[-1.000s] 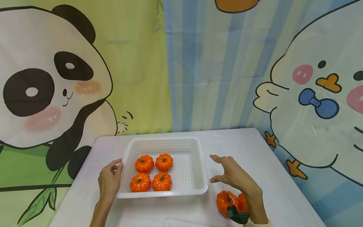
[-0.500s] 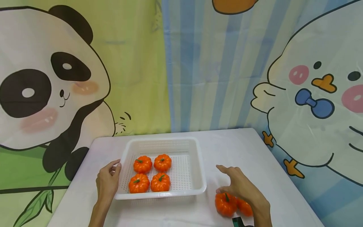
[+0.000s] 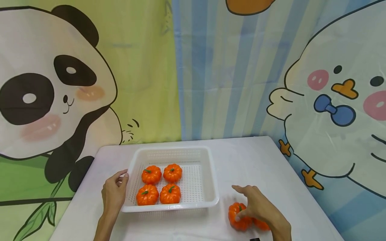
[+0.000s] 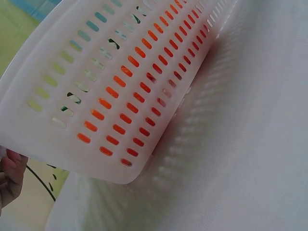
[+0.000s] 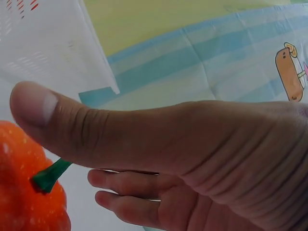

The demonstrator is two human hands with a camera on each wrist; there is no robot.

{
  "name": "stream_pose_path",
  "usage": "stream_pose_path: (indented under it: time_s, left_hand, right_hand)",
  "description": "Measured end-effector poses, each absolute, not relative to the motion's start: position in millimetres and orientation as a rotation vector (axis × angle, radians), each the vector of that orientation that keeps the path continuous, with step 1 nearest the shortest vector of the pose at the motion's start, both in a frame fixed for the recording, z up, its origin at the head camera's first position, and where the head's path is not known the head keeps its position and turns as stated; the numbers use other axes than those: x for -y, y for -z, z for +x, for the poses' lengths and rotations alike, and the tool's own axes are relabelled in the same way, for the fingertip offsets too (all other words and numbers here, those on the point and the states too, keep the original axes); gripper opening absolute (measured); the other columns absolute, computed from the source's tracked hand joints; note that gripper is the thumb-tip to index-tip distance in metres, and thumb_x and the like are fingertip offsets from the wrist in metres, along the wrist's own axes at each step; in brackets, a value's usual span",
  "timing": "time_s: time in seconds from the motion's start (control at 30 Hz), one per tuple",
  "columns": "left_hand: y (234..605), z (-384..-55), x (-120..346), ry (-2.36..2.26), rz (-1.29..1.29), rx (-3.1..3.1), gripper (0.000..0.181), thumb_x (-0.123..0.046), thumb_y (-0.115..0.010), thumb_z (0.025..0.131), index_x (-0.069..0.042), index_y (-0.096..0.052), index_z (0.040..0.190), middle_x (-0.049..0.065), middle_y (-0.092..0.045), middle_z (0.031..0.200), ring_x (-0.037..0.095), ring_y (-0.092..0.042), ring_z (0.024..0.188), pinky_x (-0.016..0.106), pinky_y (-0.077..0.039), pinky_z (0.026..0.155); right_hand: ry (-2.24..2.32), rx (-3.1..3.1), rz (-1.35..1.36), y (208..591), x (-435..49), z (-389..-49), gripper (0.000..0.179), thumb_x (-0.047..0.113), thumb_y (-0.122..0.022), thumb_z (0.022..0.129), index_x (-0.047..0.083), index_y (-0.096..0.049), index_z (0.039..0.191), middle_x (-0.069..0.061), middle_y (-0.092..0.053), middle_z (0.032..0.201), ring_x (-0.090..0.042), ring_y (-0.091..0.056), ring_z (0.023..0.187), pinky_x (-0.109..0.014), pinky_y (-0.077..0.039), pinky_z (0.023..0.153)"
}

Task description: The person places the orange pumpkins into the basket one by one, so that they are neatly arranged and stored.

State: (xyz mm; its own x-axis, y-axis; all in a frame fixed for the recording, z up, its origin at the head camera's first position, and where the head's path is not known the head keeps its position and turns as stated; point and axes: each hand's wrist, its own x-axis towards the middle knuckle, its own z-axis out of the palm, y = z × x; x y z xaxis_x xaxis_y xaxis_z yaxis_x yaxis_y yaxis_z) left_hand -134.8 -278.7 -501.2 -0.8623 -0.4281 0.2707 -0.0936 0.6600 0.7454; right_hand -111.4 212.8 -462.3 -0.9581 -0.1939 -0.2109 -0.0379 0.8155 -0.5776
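A white perforated plastic basket (image 3: 200, 203) holds several small orange pumpkins (image 3: 147, 195) with green stems, grouped in its left part. My left hand (image 3: 114, 192) is at the basket's left rim, fingertips pinching its edge; in the left wrist view only some fingers (image 4: 12, 175) show beside the basket wall (image 4: 91, 159). Right of the basket, my right hand (image 3: 260, 206) hovers with thumb and fingers spread over an orange pumpkin (image 3: 233, 214). The thumb (image 5: 110, 130) crosses in front of its green stem (image 5: 45, 180). Another pumpkin (image 3: 261, 225) is partly hidden behind this hand.
The basket stands on a table with a white cloth (image 3: 241, 157). Behind the table hang curtains (image 3: 211, 83) with a cartoon panda on the left and a white chick on the right.
My right hand has come down and nearer, from beside the basket to over the loose pumpkin. The left hand keeps its place at the rim; the view shifted slightly.
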Motion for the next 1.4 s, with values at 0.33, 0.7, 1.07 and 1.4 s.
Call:
stream_pose_path:
  time_s: [0.33, 0.7, 1.07, 1.4]
  left_hand:
    - [500, -134, 278, 1.05, 0.411, 2.448, 0.033, -0.02, -0.065, 0.109, 0.0, -0.075, 0.134, 0.024, -0.079, 0.097, 0.015, -0.056, 0.065, 0.027, -0.04, 0.059]
    - [500, -135, 279, 1.056, 0.397, 2.451, 0.035, -0.021, -0.065, 0.11, 0.001, -0.074, 0.136, 0.027, -0.078, 0.099, 0.018, -0.057, 0.067, 0.026, -0.041, 0.059]
    - [501, -133, 277, 1.056, 0.413, 2.445, 0.033, -0.019, -0.066, 0.109, 0.001, -0.075, 0.135, 0.026, -0.078, 0.099, 0.02, -0.059, 0.068, 0.026, -0.043, 0.06]
    - [500, -135, 277, 1.059, 0.414, 2.451, 0.034, -0.02, -0.066, 0.109, 0.0, -0.074, 0.135, 0.026, -0.078, 0.098, 0.019, -0.058, 0.068, 0.027, -0.042, 0.06]
  right_hand:
    - [0.772, -2.67, -0.052, 472, -210, -112, 0.096, 0.017, -0.111, 0.053, 0.016, -0.074, 0.142, -0.013, -0.073, 0.134, -0.035, -0.063, 0.123, -0.063, -0.057, 0.103]
    - [0.776, -2.67, -0.07, 479, -215, -108, 0.096, 0.008, -0.111, 0.046, 0.015, -0.078, 0.136, -0.005, -0.072, 0.12, -0.024, -0.061, 0.113, -0.057, -0.056, 0.109]
    - [0.758, -2.641, -0.09, 481, -214, -109, 0.089, 0.003, -0.109, 0.05, 0.009, -0.079, 0.133, -0.002, -0.072, 0.115, -0.021, -0.059, 0.106, -0.058, -0.054, 0.111]
    - [0.813, -2.608, -0.06, 483, -216, -112, 0.091, 0.007, -0.11, 0.049, 0.005, -0.077, 0.134, -0.003, -0.072, 0.116, -0.021, -0.059, 0.106, -0.059, -0.052, 0.113]
